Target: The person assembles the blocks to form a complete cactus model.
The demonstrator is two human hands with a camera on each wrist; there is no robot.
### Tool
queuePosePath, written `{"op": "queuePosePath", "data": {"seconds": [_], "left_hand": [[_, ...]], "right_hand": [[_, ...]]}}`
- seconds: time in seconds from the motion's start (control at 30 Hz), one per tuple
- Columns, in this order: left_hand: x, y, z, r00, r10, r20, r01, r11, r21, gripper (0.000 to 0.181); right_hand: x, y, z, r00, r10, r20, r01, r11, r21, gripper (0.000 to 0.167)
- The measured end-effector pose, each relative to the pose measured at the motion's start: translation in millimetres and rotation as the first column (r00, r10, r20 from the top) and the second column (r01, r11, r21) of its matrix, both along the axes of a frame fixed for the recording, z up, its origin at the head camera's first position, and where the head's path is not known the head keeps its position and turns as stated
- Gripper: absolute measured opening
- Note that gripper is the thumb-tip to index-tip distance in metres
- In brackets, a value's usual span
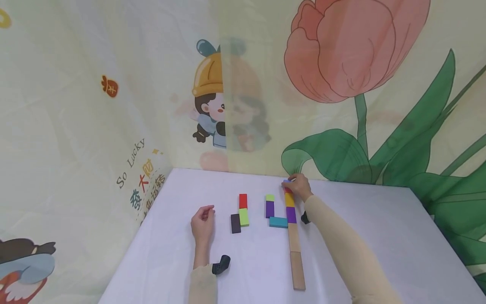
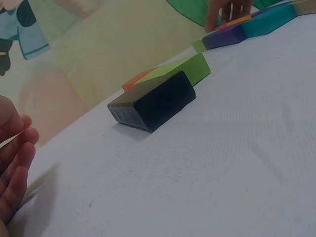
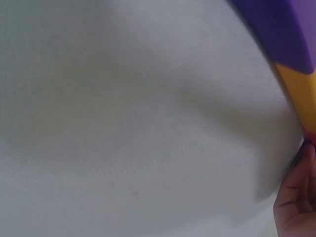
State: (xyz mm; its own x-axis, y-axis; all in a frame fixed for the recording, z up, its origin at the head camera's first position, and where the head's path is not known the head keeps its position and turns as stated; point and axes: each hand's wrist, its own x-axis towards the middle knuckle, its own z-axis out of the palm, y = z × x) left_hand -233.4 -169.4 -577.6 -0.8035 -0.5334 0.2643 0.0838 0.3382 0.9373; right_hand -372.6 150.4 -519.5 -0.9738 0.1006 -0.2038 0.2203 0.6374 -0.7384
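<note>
My right hand (image 1: 300,187) is at the far end of a long row of blocks, its thumb and fingers pinching a blue block (image 1: 286,181) that is mostly covered. Towards me from there run a red block, a yellow block (image 1: 290,199), a purple block (image 1: 291,215) and two plain wooden blocks (image 1: 294,237). A teal block (image 1: 278,222) lies crosswise at the row's left side, below another purple block (image 1: 270,210) with a lime block (image 1: 270,197) at its far end. Off to the left, my left hand (image 1: 203,221) holds nothing, fingers loosely curled.
Between the left hand and the long row lie a red block (image 1: 243,201), a lime block (image 1: 244,217) and a black block (image 2: 165,101), placed end to end and side by side. A printed curtain (image 1: 250,105) hangs behind the white table (image 1: 159,253).
</note>
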Motion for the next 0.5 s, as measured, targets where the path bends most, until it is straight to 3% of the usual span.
{"op": "queuePosePath", "data": {"seconds": [0.33,0.5], "left_hand": [[3.0,0.4,1.3,0.994,-0.097,-0.057,0.102,0.989,0.105,0.025],[1.5,-0.6,2.2,0.990,-0.131,-0.057,0.135,0.987,0.085,0.029]], "right_hand": [[2.0,2.8,-4.8,1.000,0.013,0.005,-0.013,1.000,0.024,0.048],[1.2,4.0,5.3,0.994,0.066,-0.081,-0.055,0.990,0.132,0.048]]}}
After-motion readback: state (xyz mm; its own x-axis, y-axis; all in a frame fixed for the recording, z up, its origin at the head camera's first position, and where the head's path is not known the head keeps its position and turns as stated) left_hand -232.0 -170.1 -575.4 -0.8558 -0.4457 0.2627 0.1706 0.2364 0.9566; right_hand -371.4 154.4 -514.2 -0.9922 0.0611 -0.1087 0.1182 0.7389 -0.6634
